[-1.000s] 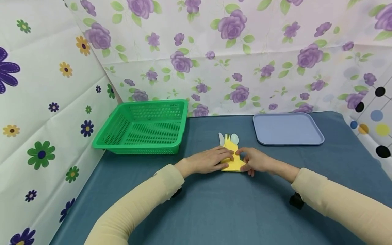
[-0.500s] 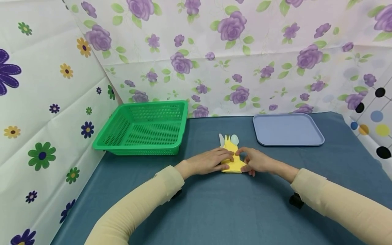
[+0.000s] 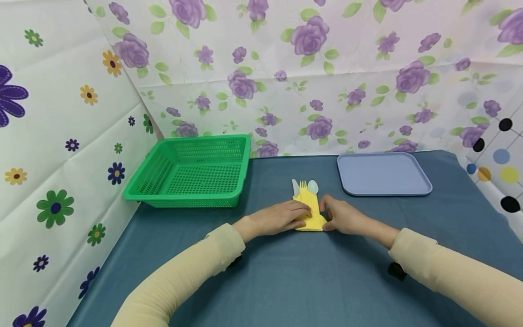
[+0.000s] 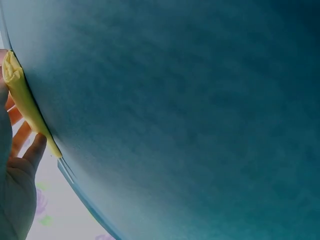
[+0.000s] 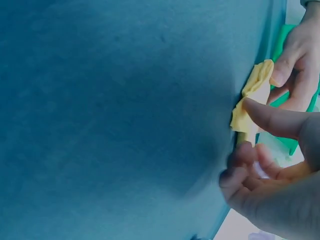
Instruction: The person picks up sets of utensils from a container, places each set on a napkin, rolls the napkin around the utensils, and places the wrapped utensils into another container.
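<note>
A folded yellow napkin (image 3: 309, 210) lies on the blue cloth in the middle of the head view. From its top stick out a pale plastic knife (image 3: 295, 187), a yellow fork (image 3: 303, 185) and a pale green spoon (image 3: 313, 186); their handles are hidden inside. My left hand (image 3: 282, 217) rests over the napkin's left side, thumb near its bottom edge. At the lower right corner, my right hand (image 3: 345, 217) has its thumb (image 5: 270, 119) against the napkin's edge, its fingers bent and apart from the thumb. The left wrist view shows the rolled bottom of the napkin (image 4: 27, 107) against the left fingers.
A green plastic basket (image 3: 192, 201) with perforated sides stands at the back left. At the back right lies a blue-grey tray (image 3: 384, 172). Flowered sheets (image 3: 278, 54) hang behind and to the left of the blue table cloth (image 3: 294, 286).
My right fingers have drawn back off the napkin's right side, widening the gap to it, while the thumb stays at the corner. The left hand barely moves, and the cutlery keeps its place.
</note>
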`<action>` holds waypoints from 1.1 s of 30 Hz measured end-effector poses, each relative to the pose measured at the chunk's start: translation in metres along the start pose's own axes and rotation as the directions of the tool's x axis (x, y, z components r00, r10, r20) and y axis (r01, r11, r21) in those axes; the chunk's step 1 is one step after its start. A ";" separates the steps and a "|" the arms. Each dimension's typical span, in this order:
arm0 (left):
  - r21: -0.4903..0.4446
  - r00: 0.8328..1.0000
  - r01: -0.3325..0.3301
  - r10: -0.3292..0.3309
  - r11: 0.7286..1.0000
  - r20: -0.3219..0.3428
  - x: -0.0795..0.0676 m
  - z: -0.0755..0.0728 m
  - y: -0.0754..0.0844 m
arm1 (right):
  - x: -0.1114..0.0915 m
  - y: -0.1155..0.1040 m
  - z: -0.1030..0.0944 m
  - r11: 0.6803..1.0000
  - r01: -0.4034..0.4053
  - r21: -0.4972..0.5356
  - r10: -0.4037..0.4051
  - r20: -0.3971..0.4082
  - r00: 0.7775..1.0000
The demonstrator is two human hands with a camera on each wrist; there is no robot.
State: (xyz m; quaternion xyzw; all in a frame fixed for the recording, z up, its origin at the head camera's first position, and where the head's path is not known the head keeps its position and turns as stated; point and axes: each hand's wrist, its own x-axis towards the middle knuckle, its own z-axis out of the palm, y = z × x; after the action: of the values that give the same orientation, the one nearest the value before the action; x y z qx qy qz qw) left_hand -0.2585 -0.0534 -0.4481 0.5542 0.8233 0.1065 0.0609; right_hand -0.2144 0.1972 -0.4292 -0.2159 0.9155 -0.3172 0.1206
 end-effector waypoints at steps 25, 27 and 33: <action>0.002 0.998 0.051 -0.051 0.999 0.048 -0.006 0.003 0.003 | -0.033 0.010 0.008 0.713 0.483 -0.509 -0.454 0.189 0.870; 0.052 0.999 0.047 -0.049 0.997 0.025 -0.008 0.003 0.004 | -0.034 0.010 0.007 0.736 0.465 -0.492 -0.426 0.197 0.883; 0.106 0.998 0.032 -0.027 0.994 -0.051 -0.011 0.004 0.007 | -0.034 0.007 0.004 0.782 0.426 -0.455 -0.378 0.196 0.905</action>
State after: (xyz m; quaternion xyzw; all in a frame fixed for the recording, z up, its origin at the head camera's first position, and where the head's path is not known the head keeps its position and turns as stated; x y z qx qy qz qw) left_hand -0.2475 -0.0603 -0.4501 0.5415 0.8372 0.0750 0.0121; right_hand -0.1856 0.2167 -0.4338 -0.4440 0.8914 -0.0840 0.0349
